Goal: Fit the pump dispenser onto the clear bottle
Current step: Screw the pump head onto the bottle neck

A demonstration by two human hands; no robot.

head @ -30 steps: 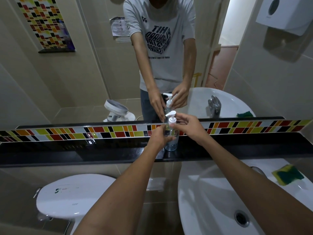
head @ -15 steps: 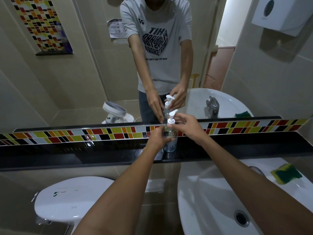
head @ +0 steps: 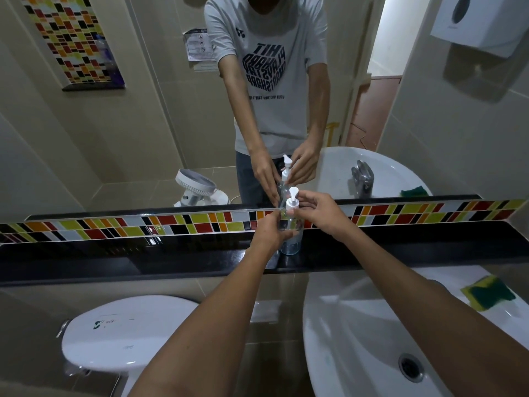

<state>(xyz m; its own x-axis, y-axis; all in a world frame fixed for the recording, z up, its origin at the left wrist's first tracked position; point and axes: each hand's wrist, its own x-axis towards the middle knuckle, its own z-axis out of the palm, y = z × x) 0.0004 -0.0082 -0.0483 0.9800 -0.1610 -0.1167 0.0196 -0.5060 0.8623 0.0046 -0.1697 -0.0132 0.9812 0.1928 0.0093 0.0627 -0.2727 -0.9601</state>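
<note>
A clear bottle (head: 292, 244) stands upright on the black ledge (head: 171, 253) under the mirror. My left hand (head: 270, 231) is wrapped around its body from the left. A white pump dispenser (head: 292, 200) sits on the bottle's neck, its nozzle pointing up and away. My right hand (head: 320, 211) pinches the pump's white collar from the right with fingertips. The mirror repeats both hands and the bottle.
A white sink (head: 400, 339) with a drain lies at the lower right, a yellow-green sponge (head: 489, 292) on its rim. A white toilet lid (head: 126, 330) is at the lower left. A strip of coloured tiles (head: 114, 224) runs behind the ledge. A white wall dispenser (head: 478, 21) hangs top right.
The pump head has turned, its nozzle swinging from pointing left to pointing away. My right hand's fingers have shifted around the collar. The bottle and left hand stay in place.
</note>
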